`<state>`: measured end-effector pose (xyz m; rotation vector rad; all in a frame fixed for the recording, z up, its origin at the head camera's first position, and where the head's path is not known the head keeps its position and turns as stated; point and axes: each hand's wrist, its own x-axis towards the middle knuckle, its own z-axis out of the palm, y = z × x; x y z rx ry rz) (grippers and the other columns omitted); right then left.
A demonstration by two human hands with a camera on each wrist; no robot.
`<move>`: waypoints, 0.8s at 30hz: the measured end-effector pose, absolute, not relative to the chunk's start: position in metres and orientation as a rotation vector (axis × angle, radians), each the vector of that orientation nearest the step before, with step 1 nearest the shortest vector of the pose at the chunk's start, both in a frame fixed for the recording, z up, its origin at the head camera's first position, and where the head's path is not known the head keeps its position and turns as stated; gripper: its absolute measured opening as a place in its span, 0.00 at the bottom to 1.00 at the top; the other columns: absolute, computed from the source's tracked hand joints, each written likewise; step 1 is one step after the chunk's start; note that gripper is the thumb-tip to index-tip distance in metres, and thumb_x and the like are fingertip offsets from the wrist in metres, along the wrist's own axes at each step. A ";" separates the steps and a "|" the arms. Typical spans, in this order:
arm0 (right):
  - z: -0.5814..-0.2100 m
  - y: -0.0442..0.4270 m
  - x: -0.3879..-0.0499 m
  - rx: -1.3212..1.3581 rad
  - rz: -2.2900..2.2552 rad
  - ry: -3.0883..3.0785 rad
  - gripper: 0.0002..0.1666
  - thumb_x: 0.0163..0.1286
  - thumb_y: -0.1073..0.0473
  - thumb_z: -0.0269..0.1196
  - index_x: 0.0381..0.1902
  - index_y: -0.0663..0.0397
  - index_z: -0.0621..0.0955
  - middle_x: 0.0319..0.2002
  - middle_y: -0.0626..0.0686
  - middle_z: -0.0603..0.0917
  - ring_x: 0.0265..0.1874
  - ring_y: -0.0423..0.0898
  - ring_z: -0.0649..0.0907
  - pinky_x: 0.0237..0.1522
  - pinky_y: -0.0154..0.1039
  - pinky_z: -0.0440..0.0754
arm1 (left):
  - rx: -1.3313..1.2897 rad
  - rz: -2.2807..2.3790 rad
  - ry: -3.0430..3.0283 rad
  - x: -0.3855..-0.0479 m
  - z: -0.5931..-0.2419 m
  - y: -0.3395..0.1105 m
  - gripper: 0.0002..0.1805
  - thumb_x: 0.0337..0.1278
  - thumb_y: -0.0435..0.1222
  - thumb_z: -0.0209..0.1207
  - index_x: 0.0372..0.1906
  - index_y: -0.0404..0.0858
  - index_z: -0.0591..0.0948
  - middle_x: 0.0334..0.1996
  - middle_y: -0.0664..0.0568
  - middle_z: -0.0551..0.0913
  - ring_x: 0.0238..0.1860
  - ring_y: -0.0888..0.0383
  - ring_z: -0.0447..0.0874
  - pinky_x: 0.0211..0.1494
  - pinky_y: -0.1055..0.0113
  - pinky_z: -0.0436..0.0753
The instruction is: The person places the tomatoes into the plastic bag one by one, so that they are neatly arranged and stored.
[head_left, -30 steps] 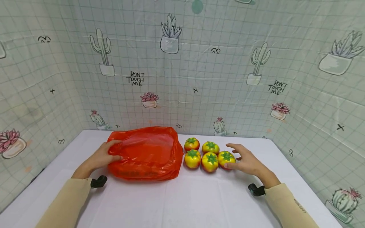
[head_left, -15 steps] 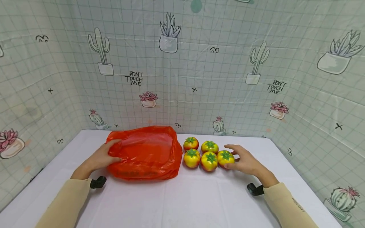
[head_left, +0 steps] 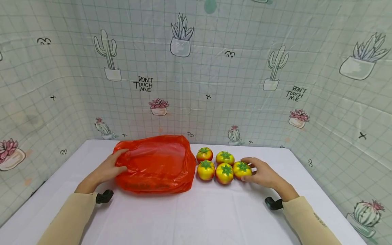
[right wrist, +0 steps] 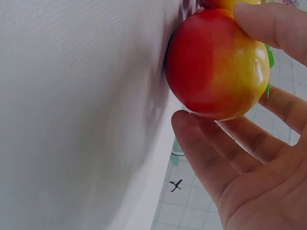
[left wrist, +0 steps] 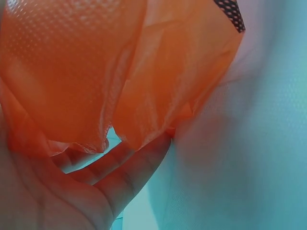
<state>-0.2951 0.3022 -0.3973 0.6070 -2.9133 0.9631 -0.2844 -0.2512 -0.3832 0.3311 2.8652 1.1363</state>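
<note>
Red bag [head_left: 156,166] is touching the spread left hand [head_left: 107,168] at three o'clock; one fruit [head_left: 242,169] is sitting at nine, right hand [head_left: 264,174] wide around it.

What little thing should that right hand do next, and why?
Probably close the right hand gently on the rightmost tomato-like fruit. Its thumb and fingers lie on opposite sides of the fruit, yet the fingers look fairly straight. The fruit rests on the white table, so a firmer hold seems sensible before any lift. The left hand touches the red bag.
</note>
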 end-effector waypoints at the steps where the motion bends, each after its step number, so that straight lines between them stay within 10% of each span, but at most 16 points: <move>1: -0.397 0.302 -0.295 0.608 0.968 -2.915 0.38 0.55 0.53 0.71 0.62 0.56 0.72 0.59 0.58 0.74 0.53 0.57 0.76 0.49 0.48 0.81 | 0.334 1.140 2.865 -0.284 -0.383 -0.251 0.39 0.57 0.34 0.57 0.72 0.33 0.54 0.66 0.30 0.57 0.61 0.33 0.60 0.58 0.36 0.69; 24: -0.395 0.306 -0.297 0.541 0.957 -2.882 0.36 0.55 0.56 0.69 0.62 0.55 0.72 0.57 0.56 0.75 0.52 0.55 0.77 0.48 0.47 0.82 | 0.352 1.174 2.869 -0.281 -0.382 -0.248 0.38 0.58 0.32 0.56 0.71 0.32 0.53 0.66 0.30 0.56 0.62 0.32 0.59 0.58 0.37 0.70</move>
